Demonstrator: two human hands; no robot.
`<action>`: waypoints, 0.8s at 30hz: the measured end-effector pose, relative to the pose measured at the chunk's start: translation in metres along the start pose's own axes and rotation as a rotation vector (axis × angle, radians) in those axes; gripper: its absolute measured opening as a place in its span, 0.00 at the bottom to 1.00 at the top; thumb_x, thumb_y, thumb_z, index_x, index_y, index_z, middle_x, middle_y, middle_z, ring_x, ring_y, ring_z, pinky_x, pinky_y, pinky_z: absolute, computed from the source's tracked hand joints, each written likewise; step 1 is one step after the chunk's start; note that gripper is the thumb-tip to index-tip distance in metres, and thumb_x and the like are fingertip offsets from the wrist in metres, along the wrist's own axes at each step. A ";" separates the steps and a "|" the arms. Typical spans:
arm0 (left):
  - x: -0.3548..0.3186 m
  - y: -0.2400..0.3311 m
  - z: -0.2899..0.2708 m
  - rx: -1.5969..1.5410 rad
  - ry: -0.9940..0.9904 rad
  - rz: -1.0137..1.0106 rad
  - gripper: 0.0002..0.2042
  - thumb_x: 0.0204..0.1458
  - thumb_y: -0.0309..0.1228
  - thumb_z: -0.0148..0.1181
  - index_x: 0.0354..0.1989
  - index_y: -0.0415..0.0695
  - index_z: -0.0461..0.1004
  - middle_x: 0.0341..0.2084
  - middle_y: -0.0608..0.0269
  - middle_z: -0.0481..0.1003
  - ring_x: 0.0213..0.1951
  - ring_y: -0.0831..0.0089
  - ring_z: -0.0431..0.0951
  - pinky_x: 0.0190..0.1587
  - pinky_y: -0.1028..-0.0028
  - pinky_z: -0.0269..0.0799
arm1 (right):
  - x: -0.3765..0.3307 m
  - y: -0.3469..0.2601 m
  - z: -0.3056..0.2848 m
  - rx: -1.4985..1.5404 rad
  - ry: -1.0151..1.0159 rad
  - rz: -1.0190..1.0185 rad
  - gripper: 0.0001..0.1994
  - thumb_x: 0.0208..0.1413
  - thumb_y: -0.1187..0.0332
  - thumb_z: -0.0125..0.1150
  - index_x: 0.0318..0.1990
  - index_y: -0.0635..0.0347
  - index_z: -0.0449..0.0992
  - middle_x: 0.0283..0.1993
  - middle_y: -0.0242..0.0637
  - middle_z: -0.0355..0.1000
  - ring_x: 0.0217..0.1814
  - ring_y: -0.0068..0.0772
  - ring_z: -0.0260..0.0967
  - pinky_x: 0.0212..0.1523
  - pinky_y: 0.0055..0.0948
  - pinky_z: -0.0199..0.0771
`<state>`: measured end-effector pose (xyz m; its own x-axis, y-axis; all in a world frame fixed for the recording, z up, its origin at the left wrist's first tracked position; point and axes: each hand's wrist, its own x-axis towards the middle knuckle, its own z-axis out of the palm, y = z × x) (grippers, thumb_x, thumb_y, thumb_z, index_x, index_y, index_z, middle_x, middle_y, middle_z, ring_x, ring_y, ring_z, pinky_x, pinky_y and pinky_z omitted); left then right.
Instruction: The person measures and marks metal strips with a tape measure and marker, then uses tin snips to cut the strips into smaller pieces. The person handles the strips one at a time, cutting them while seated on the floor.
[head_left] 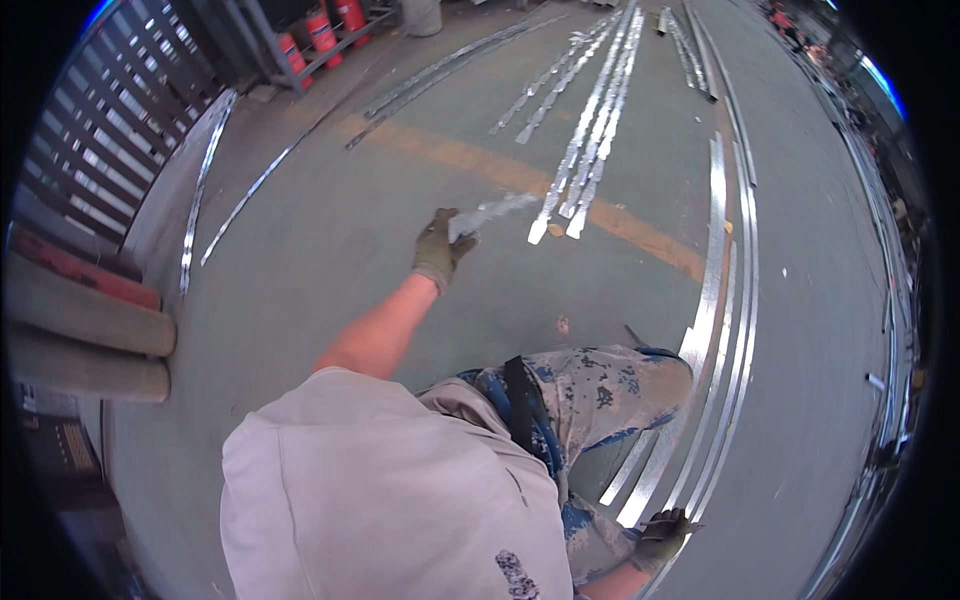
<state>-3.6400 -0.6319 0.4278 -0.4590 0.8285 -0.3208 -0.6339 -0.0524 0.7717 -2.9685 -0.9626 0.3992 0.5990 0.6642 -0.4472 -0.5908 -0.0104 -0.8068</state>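
Note:
My left hand (440, 248), in a dark olive glove, reaches forward over the floor. Between its thumb and fingers it grips a pale, see-through strip (492, 214), smeared by motion, that trails toward the right. Low on the right, my right hand (662, 538), also gloved, is closed beside the lower ends of long flat metal strips (712, 280). A thin dark piece juts from its fingers, too small to name. Ahead of my left hand lie several shiny, crinkled silvery strips (590, 130) in a fan. My bent knee (650, 385) in camouflage trousers is near the metal strips.
Two thin silvery strips (203, 190) lie on the left near a slatted fence (100, 120). Red fire extinguishers (321, 38) stand in a rack at the far left. Thick rolls (90, 310) sit at the left edge. Long metal pieces (890, 330) line the right edge.

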 end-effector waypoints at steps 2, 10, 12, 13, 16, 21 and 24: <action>0.002 0.021 -0.052 -0.051 0.182 0.011 0.25 0.65 0.50 0.56 0.62 0.47 0.70 0.53 0.54 0.75 0.51 0.56 0.80 0.51 0.57 0.81 | -0.011 -0.003 0.009 -0.037 0.056 -0.010 0.14 0.64 0.59 0.64 0.50 0.56 0.79 0.47 0.31 0.75 0.43 0.30 0.68 0.45 0.33 0.67; 0.002 0.058 -0.175 -0.091 0.564 0.079 0.26 0.68 0.51 0.50 0.65 0.46 0.68 0.55 0.55 0.73 0.51 0.58 0.79 0.52 0.60 0.80 | 0.006 -0.019 -0.010 -0.134 -0.293 0.185 0.07 0.64 0.61 0.63 0.42 0.51 0.77 0.37 0.27 0.76 0.32 0.27 0.67 0.34 0.34 0.66; 0.002 0.063 -0.200 -0.129 0.586 0.100 0.27 0.69 0.51 0.48 0.67 0.45 0.66 0.55 0.54 0.73 0.51 0.58 0.79 0.54 0.59 0.79 | 0.006 -0.012 0.004 -0.169 -0.110 0.169 0.07 0.63 0.60 0.63 0.40 0.51 0.76 0.34 0.25 0.74 0.32 0.27 0.65 0.34 0.35 0.63; 0.002 0.067 -0.208 -0.171 0.586 0.117 0.26 0.69 0.51 0.47 0.66 0.45 0.67 0.55 0.54 0.73 0.50 0.58 0.79 0.54 0.59 0.80 | 0.004 -0.008 0.015 -0.187 -0.018 0.160 0.08 0.62 0.59 0.64 0.39 0.50 0.76 0.33 0.24 0.73 0.32 0.27 0.64 0.34 0.35 0.62; 0.000 0.077 -0.216 -0.243 0.567 0.147 0.26 0.70 0.51 0.46 0.66 0.44 0.66 0.54 0.54 0.74 0.50 0.57 0.79 0.55 0.58 0.79 | -0.005 -0.005 0.044 -0.268 0.083 0.182 0.09 0.62 0.59 0.63 0.34 0.48 0.72 0.29 0.23 0.68 0.30 0.26 0.60 0.33 0.33 0.57; 0.011 0.092 -0.225 -0.194 0.546 0.090 0.26 0.72 0.50 0.43 0.66 0.42 0.65 0.53 0.52 0.76 0.53 0.53 0.79 0.57 0.56 0.79 | 0.044 -0.018 -0.040 -0.237 -0.451 0.342 0.25 0.65 0.49 0.59 0.61 0.55 0.71 0.55 0.36 0.71 0.54 0.38 0.64 0.57 0.42 0.61; 0.003 0.101 -0.250 -0.132 0.619 -0.006 0.24 0.72 0.49 0.44 0.62 0.41 0.67 0.53 0.52 0.77 0.50 0.54 0.81 0.52 0.58 0.82 | 0.041 -0.015 -0.029 -0.091 -0.581 0.419 0.24 0.66 0.50 0.58 0.61 0.56 0.71 0.57 0.37 0.70 0.54 0.38 0.63 0.58 0.43 0.60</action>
<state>-3.8611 -0.7745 0.3675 -0.7052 0.3554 -0.6135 -0.6908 -0.1496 0.7074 -2.9195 -0.9569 0.3821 -0.0669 0.8808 -0.4686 -0.6455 -0.3964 -0.6528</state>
